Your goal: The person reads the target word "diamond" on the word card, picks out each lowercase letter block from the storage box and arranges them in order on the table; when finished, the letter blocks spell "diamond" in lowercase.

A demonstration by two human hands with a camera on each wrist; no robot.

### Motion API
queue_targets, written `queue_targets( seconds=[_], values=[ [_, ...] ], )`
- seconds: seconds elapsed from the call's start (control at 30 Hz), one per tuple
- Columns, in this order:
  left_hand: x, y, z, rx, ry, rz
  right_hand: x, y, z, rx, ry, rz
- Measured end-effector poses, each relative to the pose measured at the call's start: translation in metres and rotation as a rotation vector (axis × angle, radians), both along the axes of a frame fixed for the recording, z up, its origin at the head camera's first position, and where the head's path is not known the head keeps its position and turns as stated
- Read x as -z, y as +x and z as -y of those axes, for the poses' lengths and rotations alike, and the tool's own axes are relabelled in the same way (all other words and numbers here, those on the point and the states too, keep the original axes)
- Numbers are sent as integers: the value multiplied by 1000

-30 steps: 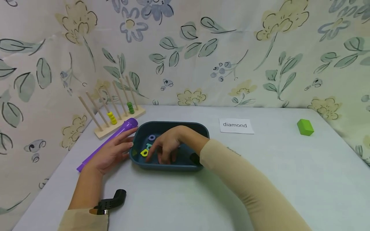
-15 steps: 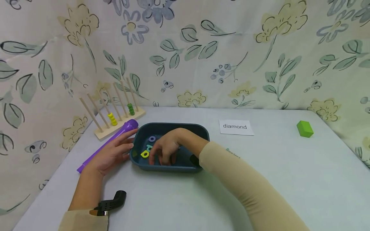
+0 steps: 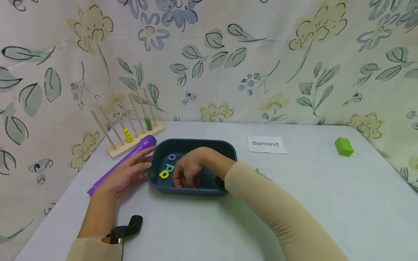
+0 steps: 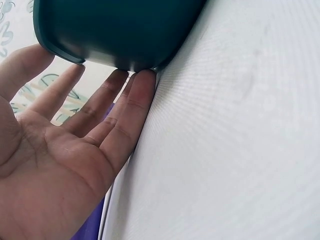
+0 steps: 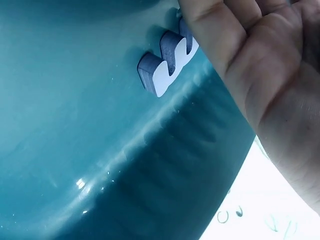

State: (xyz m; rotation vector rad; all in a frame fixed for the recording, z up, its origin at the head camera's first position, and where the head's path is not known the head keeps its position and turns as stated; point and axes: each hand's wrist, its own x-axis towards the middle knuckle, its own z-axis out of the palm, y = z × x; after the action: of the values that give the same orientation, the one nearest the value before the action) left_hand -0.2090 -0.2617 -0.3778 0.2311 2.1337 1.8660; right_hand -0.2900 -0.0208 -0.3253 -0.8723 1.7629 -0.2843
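Observation:
A dark teal tray (image 3: 209, 191) stands on the table with several foam-like letters in it. My left hand (image 3: 125, 175) touches the tray's left end with fairly straight, spread fingertips (image 4: 142, 82). The right hand (image 3: 189, 167) reaches down into the tray with bent fingers; its fingertips are hidden. Left of those fingers lie a yellow letter (image 3: 164, 174), a teal letter (image 3: 169, 167) and a purple ring-shaped letter (image 3: 171, 157). A pale letter like an m or w (image 5: 167, 62), dark on its sides, is partly behind the right hand in the right wrist view; whether it is held cannot be seen.
A purple tube (image 3: 121, 165) lies behind the left hand. Beyond it stands a wooden peg rack (image 3: 135, 141) with yellow and green beads. A card reading "diamond" (image 3: 267, 144) lies right of the tray, a green block (image 3: 344, 146) farther right. A teal piece (image 3: 257, 170) shows behind the right sleeve.
The right hand's fingers have drawn together and shifted slightly right inside the tray, uncovering more of the yellow and teal letters. My left hand stays at the tray's end.

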Motion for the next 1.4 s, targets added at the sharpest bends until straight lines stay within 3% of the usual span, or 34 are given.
queue_targets(
  seconds=[0.23, 0.63, 0.97, 1.4],
  values=[
    [-2, 1, 1, -8, -12, 1, 0, -6, -3, -8, -56, 4],
    [-2, 1, -1, -21, -19, 11, -3, -15, -15, 80, -200, 61],
    [-3, 1, -2, -20, -15, 21, -6, -19, -22, 107, -310, 60],
    [-3, 2, -2, -38, -12, 35, -22, -20, -37, 231, -359, 71]
  ],
)
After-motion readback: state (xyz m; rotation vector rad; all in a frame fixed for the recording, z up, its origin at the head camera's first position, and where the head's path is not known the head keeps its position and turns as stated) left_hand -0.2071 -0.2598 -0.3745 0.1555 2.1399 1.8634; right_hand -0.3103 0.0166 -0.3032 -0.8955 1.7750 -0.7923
